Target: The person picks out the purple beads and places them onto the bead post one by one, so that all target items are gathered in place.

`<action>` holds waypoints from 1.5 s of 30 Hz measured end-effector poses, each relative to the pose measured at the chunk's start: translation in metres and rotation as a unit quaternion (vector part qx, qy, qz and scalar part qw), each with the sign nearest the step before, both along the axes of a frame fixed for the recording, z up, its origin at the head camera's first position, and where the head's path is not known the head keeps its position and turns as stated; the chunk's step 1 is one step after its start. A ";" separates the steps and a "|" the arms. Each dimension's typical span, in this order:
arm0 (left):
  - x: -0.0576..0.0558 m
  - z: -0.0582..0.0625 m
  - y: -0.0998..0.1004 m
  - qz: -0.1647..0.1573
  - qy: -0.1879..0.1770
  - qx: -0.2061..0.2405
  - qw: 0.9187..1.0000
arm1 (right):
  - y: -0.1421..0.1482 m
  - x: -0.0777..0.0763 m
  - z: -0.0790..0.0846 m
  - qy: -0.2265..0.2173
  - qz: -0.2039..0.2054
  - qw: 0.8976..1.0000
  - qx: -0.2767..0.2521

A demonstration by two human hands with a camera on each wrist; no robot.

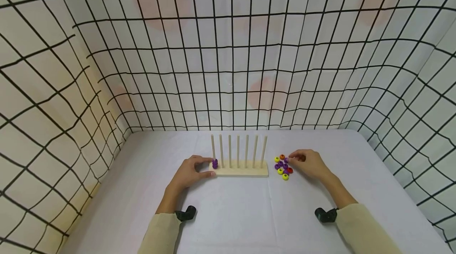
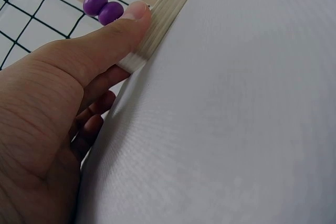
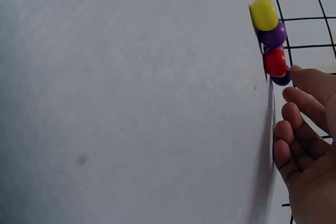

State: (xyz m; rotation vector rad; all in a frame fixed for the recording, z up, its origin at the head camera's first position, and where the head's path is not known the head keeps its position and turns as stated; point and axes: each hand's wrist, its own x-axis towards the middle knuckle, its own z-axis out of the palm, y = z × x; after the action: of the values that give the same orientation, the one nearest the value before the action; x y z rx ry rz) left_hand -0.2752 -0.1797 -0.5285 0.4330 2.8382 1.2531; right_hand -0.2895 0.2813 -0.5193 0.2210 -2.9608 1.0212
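Observation:
A wooden peg rack (image 1: 242, 171) with a row of several upright pegs stands on the table. Two purple beads (image 1: 215, 163) sit stacked at the bottom of its leftmost peg. My left hand (image 1: 190, 171) grips the rack's left end, thumb at the front edge and fingers behind; the left wrist view shows the thumb beside the purple beads (image 2: 103, 8). My right hand (image 1: 309, 162) is at the right side of a bead pile, fingertips right at a purple bead (image 1: 286, 160). In the right wrist view, a gap shows between thumb and index finger beside the purple bead (image 3: 282, 79).
The loose pile right of the rack has yellow (image 1: 285, 177), red (image 1: 290, 170), orange (image 1: 282, 156) and purple beads close together. A white cloth covers the table (image 1: 235, 214). Black grid netting (image 1: 231, 48) walls in the back and both sides.

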 end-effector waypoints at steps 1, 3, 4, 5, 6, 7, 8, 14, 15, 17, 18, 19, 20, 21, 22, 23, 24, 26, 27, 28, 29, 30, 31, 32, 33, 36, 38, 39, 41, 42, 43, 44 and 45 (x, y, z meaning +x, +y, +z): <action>0.000 0.000 0.000 0.000 -0.001 0.001 1.000 | 0.000 0.000 0.000 0.002 0.002 1.000 0.001; 0.000 -0.001 0.000 0.000 -0.001 -0.004 1.000 | 0.001 0.001 0.000 0.008 0.006 1.000 0.004; -0.001 -0.001 0.000 -0.001 0.000 -0.005 1.000 | 0.002 0.001 0.000 0.011 0.007 1.000 0.006; -0.002 -0.002 0.000 -0.003 0.000 -0.006 1.000 | 0.002 0.001 -0.001 0.013 0.009 1.000 0.010; -0.002 -0.003 0.000 -0.003 0.001 -0.008 1.000 | 0.003 0.002 -0.001 0.014 0.010 1.000 0.012; -0.003 -0.003 0.000 -0.004 0.001 -0.008 1.000 | 0.003 0.002 0.000 0.014 0.010 1.000 0.013; -0.003 -0.003 0.000 -0.004 0.001 -0.010 1.000 | 0.002 0.002 0.000 0.013 0.009 1.000 0.012; -0.002 -0.004 0.001 -0.006 0.009 -0.010 1.000 | 0.003 0.004 -0.002 0.011 0.007 1.000 0.011; -0.002 -0.004 0.001 -0.007 0.010 -0.010 1.000 | 0.003 0.004 -0.003 0.011 0.006 1.000 0.013; -0.002 -0.004 0.001 -0.007 0.009 -0.010 1.000 | 0.004 0.004 -0.004 0.008 0.003 1.000 0.012; -0.002 -0.004 0.001 -0.007 0.008 -0.009 1.000 | 0.003 0.004 -0.004 0.006 0.001 1.000 0.011; -0.002 -0.004 0.001 -0.007 0.007 -0.007 1.000 | 0.003 0.003 -0.004 0.003 -0.001 1.000 0.008; -0.002 -0.004 0.001 -0.007 0.007 -0.006 1.000 | 0.002 0.003 -0.004 0.001 -0.003 1.000 0.006; -0.002 -0.004 0.001 -0.006 0.006 -0.006 1.000 | 0.001 0.003 -0.003 -0.001 -0.005 1.000 0.004; -0.002 -0.004 0.001 -0.005 0.006 -0.005 1.000 | 0.000 0.002 -0.003 -0.004 -0.005 1.000 0.003; -0.001 -0.004 0.001 -0.004 0.004 -0.005 1.000 | -0.001 0.002 -0.002 -0.005 -0.004 1.000 0.002; -0.001 -0.004 0.001 -0.004 0.003 -0.005 1.000 | -0.001 0.002 -0.002 -0.006 -0.003 1.000 0.003; -0.001 -0.004 0.001 -0.003 0.003 -0.007 1.000 | -0.002 0.002 -0.001 -0.005 0.002 1.000 0.006; -0.001 -0.004 0.001 -0.003 0.002 -0.007 1.000 | -0.002 0.002 -0.001 -0.004 0.004 1.000 0.007; 0.000 -0.004 0.001 -0.004 0.003 -0.007 1.000 | -0.002 0.002 -0.001 -0.003 0.007 1.000 0.008; 0.000 -0.004 0.000 -0.003 0.004 -0.008 1.000 | -0.001 0.003 -0.001 -0.002 0.009 1.000 0.007; 0.000 -0.004 0.000 -0.003 0.006 -0.008 1.000 | -0.001 0.004 -0.001 -0.002 0.013 1.000 0.007; 0.000 -0.003 0.000 -0.003 0.009 -0.010 1.000 | 0.000 0.004 -0.001 -0.001 0.017 1.000 0.007; 0.000 -0.003 0.000 -0.002 0.008 -0.010 1.000 | 0.001 0.005 -0.001 -0.001 0.020 1.000 0.007; 0.000 -0.002 0.000 -0.002 0.009 -0.009 1.000 | 0.002 0.005 -0.001 0.000 0.023 1.000 0.007; 0.001 -0.001 0.000 -0.002 0.009 -0.010 1.000 | 0.004 0.006 -0.002 -0.003 0.029 1.000 0.009; 0.001 0.000 0.000 -0.001 0.006 -0.011 1.000 | 0.005 0.006 -0.003 -0.005 0.034 0.999 0.009; 0.001 0.000 0.000 -0.002 0.004 -0.012 1.000 | 0.005 0.006 -0.003 -0.007 0.035 0.999 0.007; 0.001 0.000 0.000 -0.003 0.002 -0.014 1.000 | 0.006 0.006 -0.004 -0.010 0.038 0.999 0.000; 0.000 0.000 -0.001 -0.003 0.003 -0.014 1.000 | 0.007 0.007 -0.004 -0.011 0.039 0.999 -0.001; 0.000 0.000 -0.001 -0.003 0.003 -0.016 1.000 | 0.007 0.007 -0.004 -0.012 0.040 0.999 -0.004; 0.000 0.000 -0.001 -0.004 0.005 -0.015 1.000 | 0.008 0.007 -0.005 -0.012 0.041 0.999 -0.004; 0.000 0.000 0.000 -0.005 0.005 -0.015 1.000 | 0.008 0.008 -0.005 -0.013 0.037 0.999 -0.007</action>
State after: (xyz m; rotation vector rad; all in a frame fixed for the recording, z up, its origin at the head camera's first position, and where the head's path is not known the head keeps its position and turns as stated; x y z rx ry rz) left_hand -0.2754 -0.1802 -0.5282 0.4530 2.8551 1.2093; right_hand -0.2819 0.2895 -0.5242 0.3222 -2.9896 1.0596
